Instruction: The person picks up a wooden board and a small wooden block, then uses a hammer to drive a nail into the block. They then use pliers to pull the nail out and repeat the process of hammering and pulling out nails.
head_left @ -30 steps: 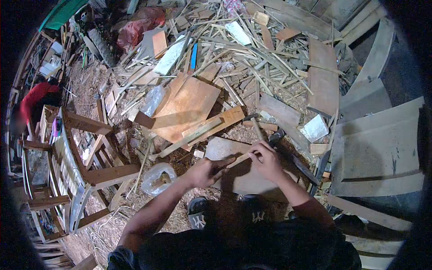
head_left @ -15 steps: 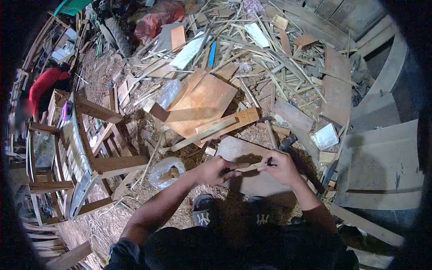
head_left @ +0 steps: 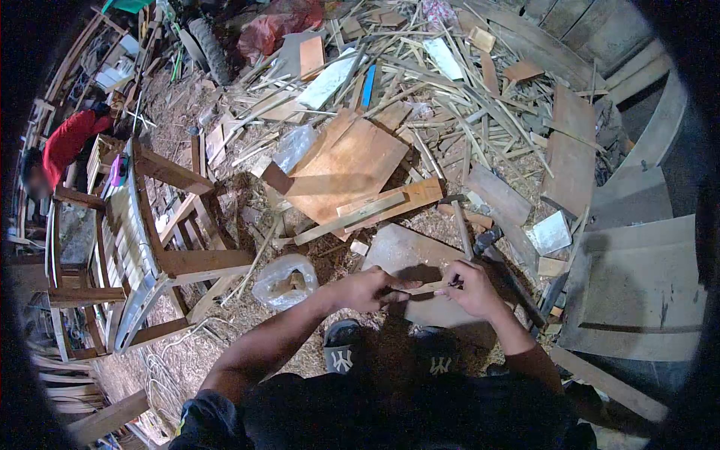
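Note:
My left hand is closed around one end of a short, thin wooden strip, its thumb lying along the top. The other end sits between the pinched fingers of my right hand. A small dark item shows at the right fingertips; its kind is too small to make out. The strip is held roughly level, in front of my body, above a flat greyish board on the ground. A hammer lies just beyond my right hand.
A wooden frame stands at left, with a person in a red shirt behind it. A clear plastic bag lies near my left forearm. Plywood and heaped wood scraps cover the ground ahead; a panel is at right.
The view has shifted slightly, so the surroundings sit a little farther right. Both hands keep hold of the strip, which now looks more level. The person in red has leaned a little.

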Tool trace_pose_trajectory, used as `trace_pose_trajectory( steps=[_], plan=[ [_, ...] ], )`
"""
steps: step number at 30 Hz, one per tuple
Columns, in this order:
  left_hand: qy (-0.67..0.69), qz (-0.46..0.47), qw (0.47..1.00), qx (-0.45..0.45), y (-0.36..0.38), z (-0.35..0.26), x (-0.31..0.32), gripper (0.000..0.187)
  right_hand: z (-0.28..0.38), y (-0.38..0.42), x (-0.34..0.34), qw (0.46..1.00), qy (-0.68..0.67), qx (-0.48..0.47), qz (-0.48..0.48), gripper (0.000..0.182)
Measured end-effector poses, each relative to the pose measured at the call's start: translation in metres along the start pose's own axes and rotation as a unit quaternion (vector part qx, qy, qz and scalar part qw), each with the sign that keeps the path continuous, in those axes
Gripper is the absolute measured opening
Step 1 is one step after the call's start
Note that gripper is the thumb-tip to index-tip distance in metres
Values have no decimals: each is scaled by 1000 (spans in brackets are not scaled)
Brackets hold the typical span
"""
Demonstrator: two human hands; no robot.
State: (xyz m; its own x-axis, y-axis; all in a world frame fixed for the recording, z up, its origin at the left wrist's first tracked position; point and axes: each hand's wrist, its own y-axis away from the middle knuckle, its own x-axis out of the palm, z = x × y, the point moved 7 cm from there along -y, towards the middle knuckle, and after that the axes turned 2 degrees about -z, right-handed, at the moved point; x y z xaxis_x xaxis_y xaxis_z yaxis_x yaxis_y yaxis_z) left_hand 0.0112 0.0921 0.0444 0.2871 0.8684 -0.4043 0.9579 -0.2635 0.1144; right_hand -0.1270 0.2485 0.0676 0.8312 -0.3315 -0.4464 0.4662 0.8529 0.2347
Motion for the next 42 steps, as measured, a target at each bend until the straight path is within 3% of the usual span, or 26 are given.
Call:
trace_pose_trajectory(
  steps=[2, 5, 7, 11, 14, 17, 19, 23, 26, 28, 29, 31, 34, 38, 42],
  plan=[
    [38, -12, 999, 23, 1, 3, 3, 42, 5, 0, -1, 999, 9, -33, -8, 28],
    [-6, 1, 1000, -15, 4, 10, 5, 45, 1, 0, 1, 999, 31, -9, -4, 26],
    [-35, -6, 999, 11, 3, -5, -7, 46, -9, -1, -1, 999, -23, 13, -43, 22],
    [-30, -35, 999, 20, 0, -2, -7, 45, 1, -1, -11, 999, 21, 20, -31, 17],
    [8, -23, 1000, 15, 0, -3, -9, 44, 0, -1, -11, 994, -95, 57, -2, 14],
    [-17, -82, 992, 94, 0, -9, -13, 44, -3, 2, -11, 989, -142, 33, -2, 11],
    [32, -20, 999, 19, -2, -10, -14, 44, -10, 3, -9, 978, -196, 72, 1, 10],
    [-20, 35, 999, -34, 0, -13, -16, 45, -19, 4, -5, 971, -220, 92, 3, 9],
    [-12, 38, 998, -46, 0, -13, -15, 45, -17, 4, -6, 986, -157, 59, 3, 8],
    [-49, -47, 997, 47, -3, -19, -18, 47, -15, 3, -11, 990, -128, 24, -47, 10],
    [-49, -46, 997, 48, -2, -16, -15, 47, -15, 2, -10, 990, -128, 24, -48, 10],
    [-69, -24, 997, -24, -4, -17, -19, 49, -10, 0, -19, 994, 20, 1, -109, 14],
    [-127, -34, 990, -59, -3, -12, -16, 51, -8, 0, -20, 985, 70, 1, -155, 18],
    [-111, -80, 990, -45, -7, 0, -6, 51, 0, 0, -24, 978, 80, 2, -194, 17],
    [-65, -106, 990, -58, -7, -2, -11, 36, -2, -1, -31, 967, 54, 32, -247, 17]
  ],
)
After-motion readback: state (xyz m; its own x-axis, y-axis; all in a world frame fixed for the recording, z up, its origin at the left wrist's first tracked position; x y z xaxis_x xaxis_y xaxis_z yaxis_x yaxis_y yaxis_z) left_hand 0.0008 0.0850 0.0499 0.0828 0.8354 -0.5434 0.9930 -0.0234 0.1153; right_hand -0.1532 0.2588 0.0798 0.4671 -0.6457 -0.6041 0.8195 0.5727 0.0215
